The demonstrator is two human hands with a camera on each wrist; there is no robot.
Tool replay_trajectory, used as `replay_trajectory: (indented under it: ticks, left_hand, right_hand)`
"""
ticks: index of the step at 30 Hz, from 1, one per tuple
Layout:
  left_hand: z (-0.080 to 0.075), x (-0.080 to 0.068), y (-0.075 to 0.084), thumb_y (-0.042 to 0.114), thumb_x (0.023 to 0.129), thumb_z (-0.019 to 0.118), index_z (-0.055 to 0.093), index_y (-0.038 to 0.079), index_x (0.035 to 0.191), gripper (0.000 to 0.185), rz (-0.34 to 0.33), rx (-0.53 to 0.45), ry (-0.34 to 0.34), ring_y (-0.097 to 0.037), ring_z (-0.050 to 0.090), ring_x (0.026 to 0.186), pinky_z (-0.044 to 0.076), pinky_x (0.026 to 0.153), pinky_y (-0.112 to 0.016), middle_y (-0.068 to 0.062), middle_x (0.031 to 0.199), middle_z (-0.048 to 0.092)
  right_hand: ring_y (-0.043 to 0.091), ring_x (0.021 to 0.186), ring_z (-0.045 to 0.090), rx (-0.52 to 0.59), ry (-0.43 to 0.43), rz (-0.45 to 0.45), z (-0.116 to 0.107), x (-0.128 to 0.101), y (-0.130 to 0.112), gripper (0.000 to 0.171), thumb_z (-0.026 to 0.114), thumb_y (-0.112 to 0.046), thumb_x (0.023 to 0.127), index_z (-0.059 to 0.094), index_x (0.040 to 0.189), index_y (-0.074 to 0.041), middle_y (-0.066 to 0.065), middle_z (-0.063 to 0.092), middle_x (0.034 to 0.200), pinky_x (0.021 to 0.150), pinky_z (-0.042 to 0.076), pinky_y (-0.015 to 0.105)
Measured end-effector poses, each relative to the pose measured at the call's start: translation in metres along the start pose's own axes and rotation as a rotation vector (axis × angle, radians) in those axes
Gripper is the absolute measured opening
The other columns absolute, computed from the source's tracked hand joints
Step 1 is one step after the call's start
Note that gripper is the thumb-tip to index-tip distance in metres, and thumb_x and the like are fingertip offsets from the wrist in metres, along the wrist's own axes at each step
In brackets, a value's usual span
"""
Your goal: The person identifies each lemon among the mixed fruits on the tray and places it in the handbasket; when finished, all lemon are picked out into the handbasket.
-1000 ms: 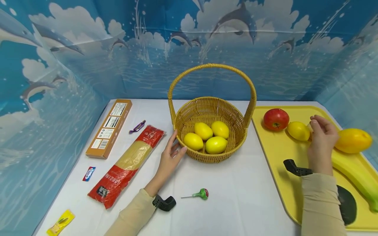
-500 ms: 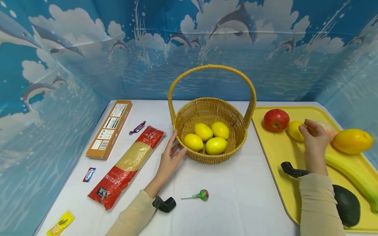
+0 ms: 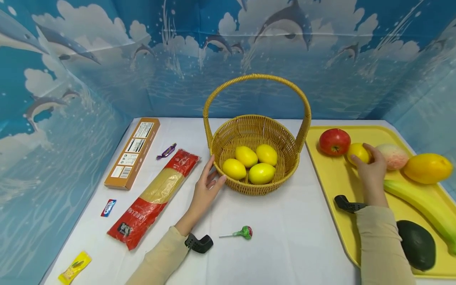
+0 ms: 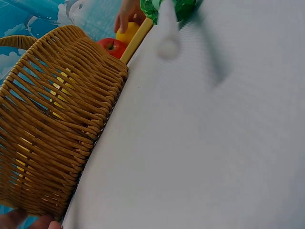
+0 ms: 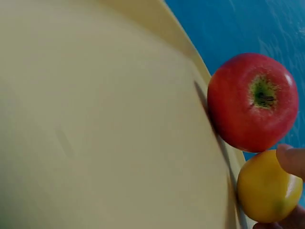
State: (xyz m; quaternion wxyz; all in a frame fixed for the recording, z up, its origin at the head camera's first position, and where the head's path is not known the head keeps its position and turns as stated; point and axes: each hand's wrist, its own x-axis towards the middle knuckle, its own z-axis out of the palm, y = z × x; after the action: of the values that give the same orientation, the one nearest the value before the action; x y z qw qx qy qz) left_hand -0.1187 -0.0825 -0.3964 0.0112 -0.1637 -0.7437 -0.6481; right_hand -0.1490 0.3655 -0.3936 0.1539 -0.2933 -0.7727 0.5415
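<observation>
A yellow lemon (image 3: 357, 152) lies on the yellow tray (image 3: 335, 186), just beside a red apple (image 3: 335, 141). My right hand (image 3: 372, 168) has it between thumb and fingers; in the right wrist view the thumb (image 5: 291, 160) is on its upper side and fingers show beneath. Several more lemons (image 3: 246, 157) sit in the wicker basket (image 3: 258, 190) at the middle of the table. At the basket's near left side, my left hand (image 3: 204, 190) rests its fingertips and thumb against the rim. Fingertips (image 4: 13, 218) show by the wicker wall in the left wrist view.
Also on the tray are a peach (image 3: 392, 155), a yellow-orange fruit (image 3: 428, 168), a long yellow-green fruit (image 3: 424, 204) and a dark oval fruit (image 3: 417, 244). Left lie a noodle pack (image 3: 154, 200), an orange-brown box (image 3: 132, 153) and small wrapped sweets (image 3: 166, 151). A lollipop (image 3: 245, 232) lies in front.
My right hand has moved left, from in front of the peach onto the lemon, and now grips it. The peach has come into sight. The left hand stays at the basket.
</observation>
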Motion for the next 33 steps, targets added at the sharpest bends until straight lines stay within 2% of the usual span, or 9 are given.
replay_trajectory:
  ticks: [4,9,13,17,19,21,25,28,33]
  left_hand:
    - [-0.001,0.000,-0.001,0.011,0.095,0.057,0.019,0.007,0.150,0.066,0.001,-0.003,0.004,-0.037,0.038,0.125,0.035,0.097,-0.052,-0.013,0.152,0.020]
    - [-0.001,0.002,0.000,0.008,0.095,0.056,0.020,0.006,0.149,0.066,0.012,-0.008,0.008,-0.038,0.039,0.125,0.035,0.096,-0.053,-0.015,0.151,0.020]
    - [-0.001,0.002,-0.001,0.008,0.094,0.056,0.019,0.006,0.149,0.066,0.013,-0.001,0.006,-0.037,0.039,0.125,0.036,0.096,-0.053,-0.014,0.152,0.020]
    - [0.000,0.002,-0.009,0.011,0.094,0.057,0.020,0.011,0.150,0.067,0.015,0.002,0.009,-0.035,0.040,0.125,0.037,0.096,-0.049,-0.009,0.152,0.020]
    - [0.000,0.004,-0.020,0.015,0.095,0.057,0.020,0.018,0.151,0.067,0.021,0.005,0.014,-0.032,0.041,0.125,0.038,0.096,-0.047,-0.004,0.152,0.021]
    - [0.001,0.004,-0.022,0.016,0.095,0.058,0.020,0.019,0.151,0.067,0.018,0.011,0.011,-0.031,0.041,0.125,0.039,0.096,-0.046,-0.003,0.152,0.021]
    - [0.001,0.002,-0.011,0.011,0.095,0.057,0.020,0.011,0.150,0.067,0.018,0.021,0.001,-0.034,0.040,0.125,0.039,0.096,-0.047,-0.009,0.152,0.020]
    - [0.000,0.001,-0.004,0.009,0.094,0.057,0.020,0.007,0.149,0.066,0.017,0.026,0.002,-0.035,0.040,0.124,0.039,0.095,-0.047,-0.012,0.152,0.020]
    - [-0.001,0.002,-0.003,0.011,0.095,0.057,0.019,0.008,0.150,0.066,0.012,0.032,0.005,-0.035,0.040,0.124,0.039,0.096,-0.046,-0.011,0.152,0.020]
  right_hand:
    - [0.026,0.133,0.024,-0.153,0.028,-0.118,0.005,0.000,0.005,0.062,0.060,-0.018,0.092,0.032,0.148,-0.017,0.008,0.026,0.150,0.109,0.017,0.034]
    - [0.033,0.130,0.027,-0.242,0.088,-0.220,0.009,0.003,0.007,0.063,0.061,-0.015,0.090,0.031,0.146,-0.007,0.016,0.031,0.145,0.108,0.017,0.040]
    - [0.031,0.130,0.027,-0.226,0.121,-0.214,0.012,0.004,0.011,0.060,0.059,-0.015,0.091,0.033,0.145,-0.008,0.015,0.032,0.144,0.108,0.016,0.038]
    - [0.023,0.133,0.024,-0.136,0.122,-0.130,0.012,0.001,0.011,0.059,0.056,-0.018,0.093,0.031,0.147,-0.017,0.006,0.028,0.148,0.108,0.015,0.031]
    - [0.018,0.134,0.021,-0.066,0.121,-0.078,0.010,-0.002,0.008,0.060,0.056,-0.020,0.093,0.030,0.147,-0.022,0.001,0.025,0.149,0.108,0.014,0.028]
    - [0.014,0.133,0.022,0.037,0.127,-0.041,0.008,-0.005,0.004,0.060,0.056,-0.019,0.093,0.030,0.146,-0.027,-0.002,0.025,0.149,0.106,0.016,0.023]
    - [0.013,0.122,0.032,0.433,0.126,0.001,0.002,-0.011,-0.010,0.061,0.061,-0.007,0.090,0.036,0.142,-0.027,-0.002,0.030,0.140,0.093,0.034,0.015]
    - [0.011,0.114,0.037,0.742,0.092,0.006,-0.001,-0.015,-0.021,0.066,0.065,0.002,0.085,0.039,0.140,-0.025,-0.002,0.030,0.136,0.076,0.046,0.013]
    - [0.014,0.118,0.040,1.007,0.000,-0.054,-0.004,-0.022,-0.035,0.069,0.066,0.006,0.083,0.039,0.140,-0.024,-0.002,0.029,0.140,0.077,0.049,0.020]
